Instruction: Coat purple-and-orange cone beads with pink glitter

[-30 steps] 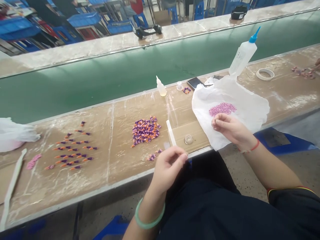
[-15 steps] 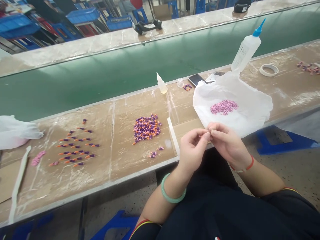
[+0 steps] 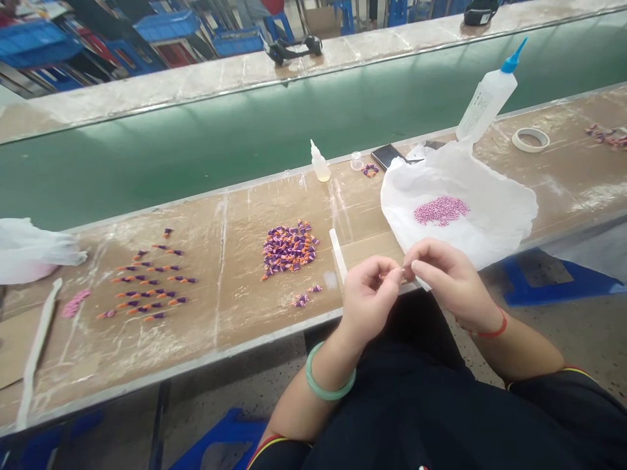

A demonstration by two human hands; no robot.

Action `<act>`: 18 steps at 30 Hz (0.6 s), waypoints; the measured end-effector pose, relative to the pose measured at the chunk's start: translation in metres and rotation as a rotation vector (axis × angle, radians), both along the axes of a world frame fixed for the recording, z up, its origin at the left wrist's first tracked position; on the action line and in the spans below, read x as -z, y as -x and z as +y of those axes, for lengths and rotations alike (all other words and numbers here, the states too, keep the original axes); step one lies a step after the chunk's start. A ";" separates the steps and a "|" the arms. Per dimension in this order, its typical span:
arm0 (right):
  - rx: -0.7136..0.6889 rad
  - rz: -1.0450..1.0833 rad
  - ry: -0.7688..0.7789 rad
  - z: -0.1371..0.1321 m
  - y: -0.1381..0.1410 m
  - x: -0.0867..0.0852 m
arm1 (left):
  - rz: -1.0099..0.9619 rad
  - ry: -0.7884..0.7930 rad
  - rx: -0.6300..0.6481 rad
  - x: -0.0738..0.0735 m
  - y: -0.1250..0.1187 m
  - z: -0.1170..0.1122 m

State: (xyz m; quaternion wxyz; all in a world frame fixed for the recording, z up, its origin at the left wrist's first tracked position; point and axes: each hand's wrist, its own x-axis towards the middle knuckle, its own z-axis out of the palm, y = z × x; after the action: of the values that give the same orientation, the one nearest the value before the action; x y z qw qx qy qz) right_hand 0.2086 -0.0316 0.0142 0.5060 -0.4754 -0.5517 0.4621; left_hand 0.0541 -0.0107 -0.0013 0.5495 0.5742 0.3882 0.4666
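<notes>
My left hand [image 3: 369,297] is closed in a pinch over the table's front edge. A small orange-pink piece [image 3: 381,277] shows between its fingers, mostly hidden. Close beside it, my right hand [image 3: 445,281] has thumb and fingertips drawn together near the left fingertips; whatever they pinch is too small to name. A white sheet [image 3: 499,202] with a heap of tiny pink-and-white pieces [image 3: 442,210] lies just beyond my right hand. Left of my hands is a pile of small purple-and-orange figures [image 3: 289,248], with a few loose figures [image 3: 301,300] nearer the edge.
Purple-and-orange pieces [image 3: 151,282] lie in loose rows at left, beside pink pieces [image 3: 76,303] and a white plastic bag [image 3: 36,251]. A small dropper bottle [image 3: 320,163], a phone [image 3: 388,156], a large blue-tipped bottle [image 3: 487,101] and a tape roll [image 3: 530,140] stand or lie along the back.
My hands have drawn slightly apart at the fingertips, and the left has shifted a little leftward. The orange-pink piece shows more between the left fingers. The view has shifted slightly.
</notes>
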 end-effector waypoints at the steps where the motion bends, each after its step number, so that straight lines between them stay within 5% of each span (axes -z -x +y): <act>1: -0.043 -0.084 -0.008 0.001 -0.002 -0.006 | 0.022 -0.015 0.017 -0.002 0.003 0.001; 6: -0.156 -0.358 -0.116 0.005 -0.005 -0.023 | 0.128 -0.060 0.076 -0.011 0.013 0.003; 18: -0.279 -0.536 -0.207 0.008 -0.008 -0.024 | 0.172 -0.067 0.145 -0.009 0.018 0.004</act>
State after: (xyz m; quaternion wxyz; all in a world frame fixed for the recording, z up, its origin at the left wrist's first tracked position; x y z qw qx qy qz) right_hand 0.2168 -0.0239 0.0377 0.3200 -0.4460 -0.7694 0.3266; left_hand 0.0361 -0.0069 0.0078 0.5270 0.6567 0.3757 0.3872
